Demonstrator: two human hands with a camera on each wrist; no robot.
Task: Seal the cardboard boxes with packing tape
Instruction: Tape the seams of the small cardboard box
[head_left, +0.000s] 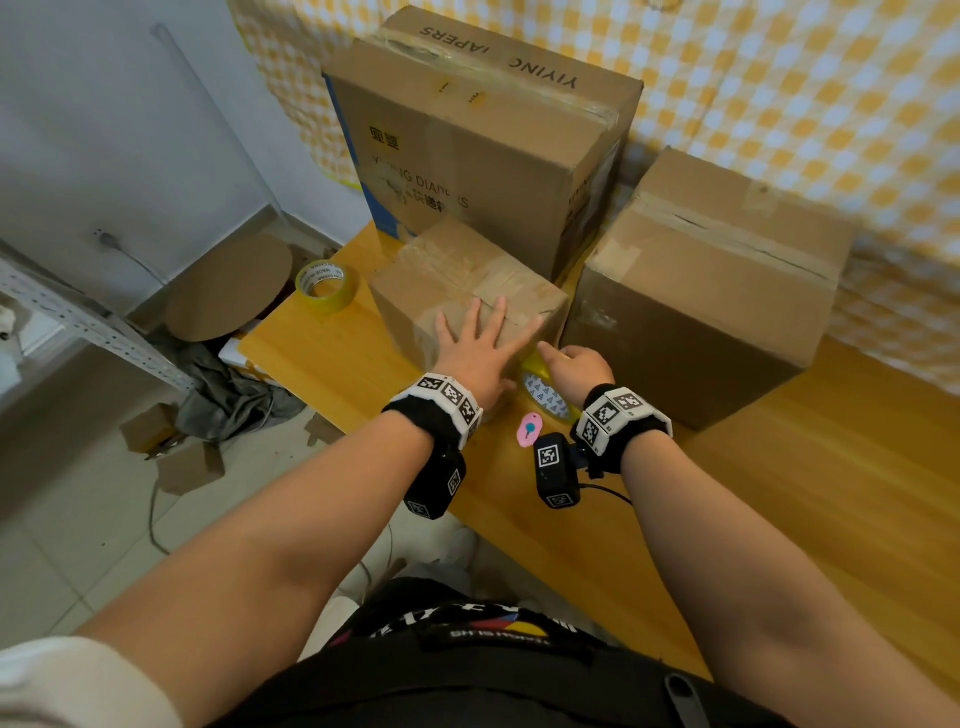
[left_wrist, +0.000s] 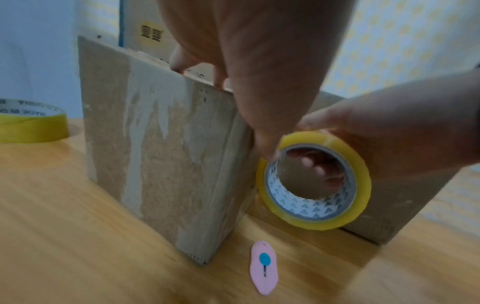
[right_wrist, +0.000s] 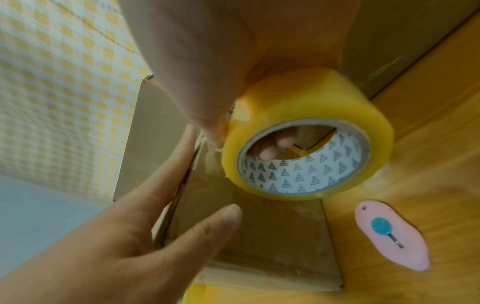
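A small cardboard box (head_left: 457, 291) (left_wrist: 166, 152) (right_wrist: 259, 236) stands on the wooden table (head_left: 337, 358), its top crossed with clear tape. My left hand (head_left: 475, 348) (right_wrist: 145, 232) lies flat on it with fingers spread, over the near top edge. My right hand (head_left: 579, 364) (left_wrist: 389, 133) grips a yellowish tape roll (head_left: 545, 389) (left_wrist: 314, 181) (right_wrist: 306, 142) against the box's near right side, fingers through the core and thumb on the outer surface. A strip of tape runs from the roll onto the box.
A second tape roll (head_left: 327, 286) (left_wrist: 31, 121) lies at the table's left. A pink box cutter (head_left: 530, 431) (left_wrist: 263, 267) (right_wrist: 389, 236) lies near my wrists. A tall printed box (head_left: 483, 135) and a brown box (head_left: 711, 291) stand behind and right. Cardboard scraps litter the floor (head_left: 104, 519).
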